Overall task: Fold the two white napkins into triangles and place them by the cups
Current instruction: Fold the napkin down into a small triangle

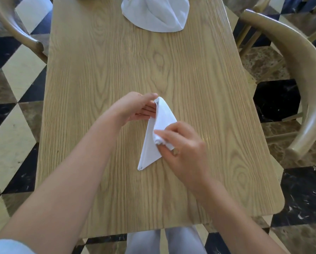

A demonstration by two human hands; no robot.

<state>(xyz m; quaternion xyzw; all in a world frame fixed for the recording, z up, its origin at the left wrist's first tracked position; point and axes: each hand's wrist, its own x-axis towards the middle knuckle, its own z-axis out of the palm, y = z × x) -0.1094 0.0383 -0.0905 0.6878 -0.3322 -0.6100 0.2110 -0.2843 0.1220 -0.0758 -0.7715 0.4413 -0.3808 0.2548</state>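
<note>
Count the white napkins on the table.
2. One folded napkin held by both hands mid-table; one loose napkin at the far end, partly cut off by the frame.

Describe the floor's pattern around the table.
The floor is a checker of cream, black and brown marbled diamond tiles, seen best in the head view, beside the table.

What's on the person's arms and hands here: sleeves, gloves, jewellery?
Both hands, left hand and right hand, are bare: no gloves, and no rings or watch visible. Forearms are uncovered. A light blue sleeve shows only at the left upper arm, at the frame's bottom corner.
</note>
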